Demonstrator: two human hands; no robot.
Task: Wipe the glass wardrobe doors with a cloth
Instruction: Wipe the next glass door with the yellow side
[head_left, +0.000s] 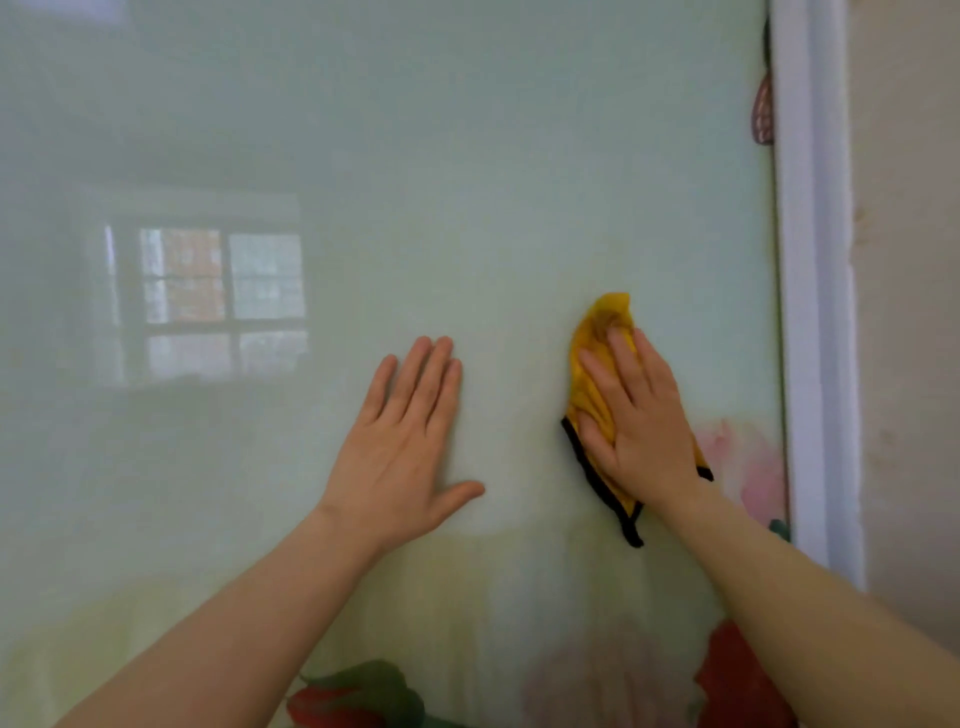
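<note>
most of the yellow cloth (597, 379) is hidden under the right hand (636, 421), so its full outline is hard to read; only a bunched peak above the fingertips, a strip along the thumb side and a black-edged tail below the wrist show. both forearms run out of the bottom of the view. the glass door (467, 156) is hazy, a pale green sheet that carries a dim reflection of a window (218, 301) well to the left of the cloth, and blurred printed flowers (358, 696) below the cloth that are cut by the lower edge. the cloth's long axis runs steeply up the glass, tilted a little, its peak up and its dark-trimmed corner down. it looks soft and crumpled, with a thin black hem. the right hand lies flat on it, fingers straight and slightly apart, pressing it to the glass. the left hand (402, 452) sits to the left of the cloth, apart from it, palm flat on the bare glass, fingers close together, thumb out toward the cloth. to the right of the cloth stands a white door frame (810, 260), smooth and upright, then a cream wall (909, 312). a small brownish thing (762, 111) peeks past the frame's edge, too cut off to name.
</note>
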